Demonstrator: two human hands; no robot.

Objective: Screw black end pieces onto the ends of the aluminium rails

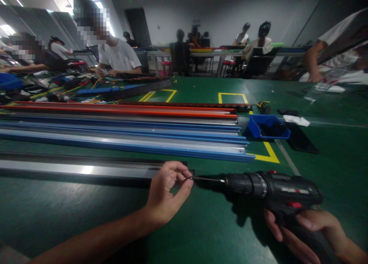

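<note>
A black cordless drill (287, 189) lies on its side in my right hand (313, 229), whose fingers wrap round its handle. Its long thin bit (209, 179) points left. At the bit's tip my left hand (168, 191) pinches a small dark screw (191, 177) between thumb and finger. Just behind my left hand is the right end of a black and silver metal profile (86, 169), which runs off to the left. Further back lie long blue profiles (129, 135) and an orange one (120, 109), side by side on the green table (218, 225).
A blue bin (268, 131) with dark parts stands at the right, beside a black flat object (301, 137) and white tissue (296, 120). Wires and parts clutter the back left. Several people sit around; a person's arm (313, 62) rests at the back right.
</note>
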